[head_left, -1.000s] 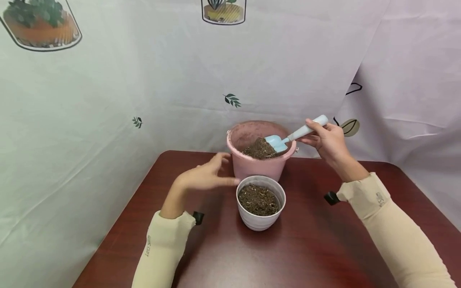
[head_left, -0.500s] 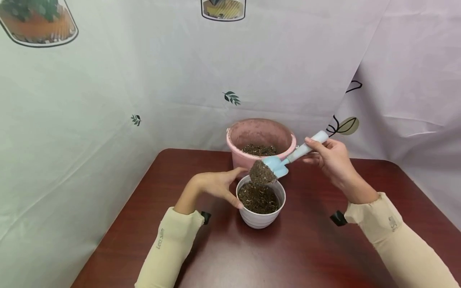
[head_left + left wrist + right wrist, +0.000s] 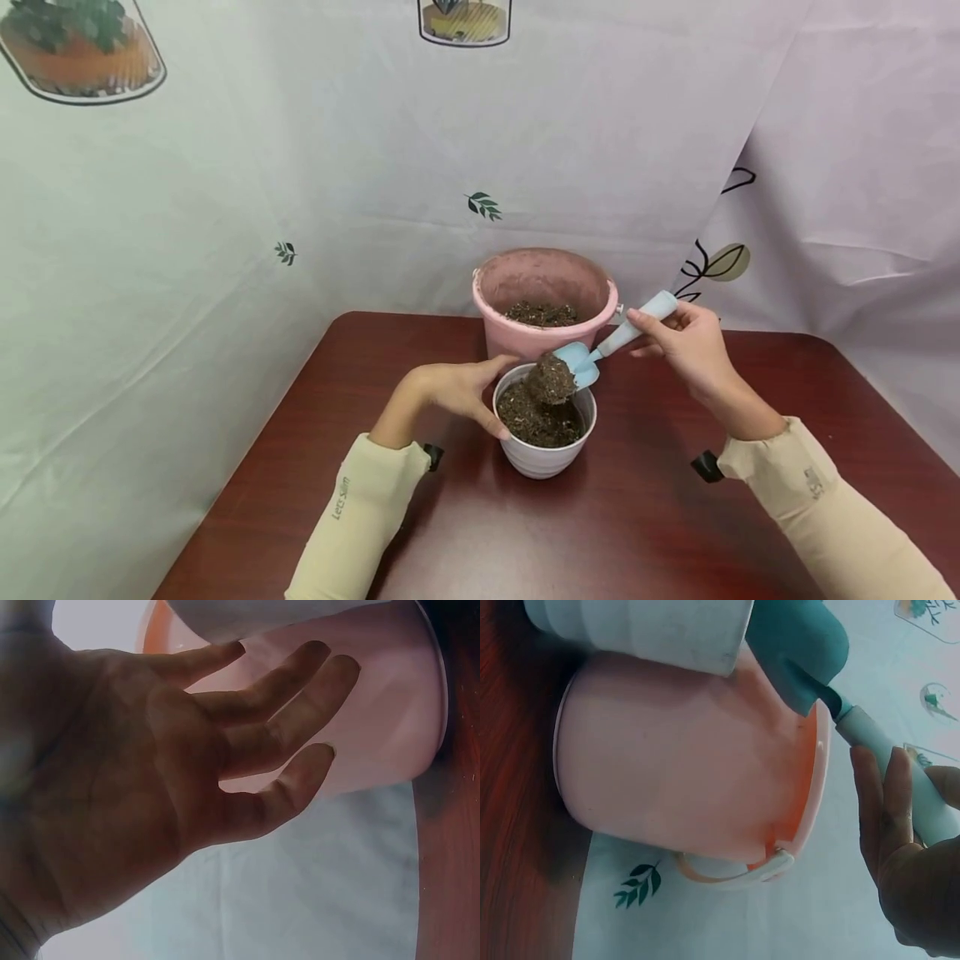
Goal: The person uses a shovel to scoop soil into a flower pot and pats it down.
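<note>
In the head view my right hand (image 3: pixel 693 346) grips the pale handle of a small light-blue garden trowel (image 3: pixel 637 325). Its blade carries a clump of dark soil (image 3: pixel 551 381) and tilts down over a white ribbed plant pot (image 3: pixel 542 460), which has soil inside. My left hand (image 3: pixel 457 390) is at the pot's left side, thumb at the front rim and forefinger toward the back. The left wrist view shows that hand's other fingers (image 3: pixel 300 712) apart and slightly bent. From the right wrist view the trowel blade (image 3: pixel 802 645) overlaps the pot's mouth.
Right behind the pot stands a pink bucket (image 3: pixel 517 337) with some soil at its bottom and a handle (image 3: pixel 727 879) hanging at its side. Both stand on a dark red wooden table (image 3: pixel 637 533). A pale printed cloth (image 3: pixel 375 167) hangs behind.
My right hand has brought the loaded trowel out of the bucket, forward and down over the pot, with the blade tipping further. My left hand has moved right to the pot's rim.
</note>
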The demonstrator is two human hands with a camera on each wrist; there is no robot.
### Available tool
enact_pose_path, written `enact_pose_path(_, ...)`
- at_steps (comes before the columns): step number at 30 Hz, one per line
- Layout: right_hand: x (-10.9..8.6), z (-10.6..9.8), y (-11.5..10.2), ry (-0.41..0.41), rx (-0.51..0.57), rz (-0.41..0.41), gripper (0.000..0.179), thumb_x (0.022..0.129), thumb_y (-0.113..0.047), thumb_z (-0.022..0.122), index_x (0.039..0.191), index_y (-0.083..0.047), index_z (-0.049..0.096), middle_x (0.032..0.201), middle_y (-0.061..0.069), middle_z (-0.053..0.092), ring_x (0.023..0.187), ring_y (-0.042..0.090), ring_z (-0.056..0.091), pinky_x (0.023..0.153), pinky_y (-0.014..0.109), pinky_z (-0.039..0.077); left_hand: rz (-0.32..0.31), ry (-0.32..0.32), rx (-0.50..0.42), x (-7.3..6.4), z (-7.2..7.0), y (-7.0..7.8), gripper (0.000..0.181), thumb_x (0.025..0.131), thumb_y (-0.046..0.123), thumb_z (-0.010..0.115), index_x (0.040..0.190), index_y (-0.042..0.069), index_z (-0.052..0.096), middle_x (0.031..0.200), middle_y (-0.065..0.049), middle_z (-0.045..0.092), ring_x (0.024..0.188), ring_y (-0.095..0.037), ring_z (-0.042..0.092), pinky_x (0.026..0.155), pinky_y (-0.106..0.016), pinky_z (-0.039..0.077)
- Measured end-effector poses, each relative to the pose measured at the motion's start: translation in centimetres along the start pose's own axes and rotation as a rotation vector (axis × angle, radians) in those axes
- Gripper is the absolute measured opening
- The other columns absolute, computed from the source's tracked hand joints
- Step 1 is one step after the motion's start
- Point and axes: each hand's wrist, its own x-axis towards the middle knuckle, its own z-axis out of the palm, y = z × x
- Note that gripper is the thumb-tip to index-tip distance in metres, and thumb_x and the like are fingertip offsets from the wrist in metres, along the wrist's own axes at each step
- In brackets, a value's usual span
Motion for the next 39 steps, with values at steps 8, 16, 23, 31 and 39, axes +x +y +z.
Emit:
enact_pose_path(8,-0.4,-0.5,-0.4,0.025,-0.102,-0.050,0.007,0.089,-0.006,0.074,0.093,-0.003,0.068,0.078,0.003,0.073,0.065,0.016,0.072,0.056,0.033,0.058,0.014,-0.011,-0.028,0.3,0.3,0.1,0.108,0.076,0.030,0.087,0.156,0.014,0.016,0.156,-0.008,0.031,0.142,-0.018,0.032,0.114,-0.036,0.028)
enact_pose_path(16,-1.0,-1.2,-1.1,0.061,-0.251,-0.065,0.010,0.087,-0.009,0.077,0.091,-0.006,0.069,0.073,0.000,0.070,0.057,0.016,0.069,0.054,0.033,0.057,-0.007,-0.015,-0.015,0.4,0.3,0.0,0.107,0.077,0.031,0.087,0.156,0.014,0.017,0.154,-0.008,0.034,0.141,-0.016,0.033,0.114,-0.035,0.028)
enact_pose_path(23,-1.4,-1.0,-1.7,0.039,-0.405,-0.086,0.016,0.086,-0.014,0.078,0.092,-0.005,0.067,0.072,-0.002,0.069,0.053,0.021,0.068,0.053,0.037,0.056,-0.022,-0.016,-0.009,0.5,0.4,-0.1,0.107,0.077,0.032,0.086,0.156,0.014,0.016,0.154,-0.010,0.035,0.141,-0.018,0.032,0.115,-0.035,0.027)
enact_pose_path(31,-2.0,-0.3,-2.0,-0.133,-0.359,-0.246,0.011,0.084,0.006,0.073,0.091,0.001,0.066,0.075,0.000,0.067,0.050,0.018,0.063,0.048,0.033,0.054,-0.027,-0.021,-0.016,0.4,0.4,-0.2,0.106,0.078,0.032,0.086,0.156,0.015,0.016,0.154,-0.008,0.034,0.142,-0.017,0.032,0.115,-0.035,0.027)
enact_pose_path(39,-1.6,0.1,-2.1,-0.251,-0.188,-0.432,0.020,0.084,0.013,0.070,0.102,0.009,0.065,0.090,0.002,0.074,0.059,0.010,0.066,0.051,0.024,0.053,-0.024,-0.023,-0.016,0.4,0.4,-0.1,0.108,0.078,0.034,0.086,0.157,0.014,0.015,0.156,-0.008,0.031,0.142,-0.017,0.031,0.115,-0.036,0.028)
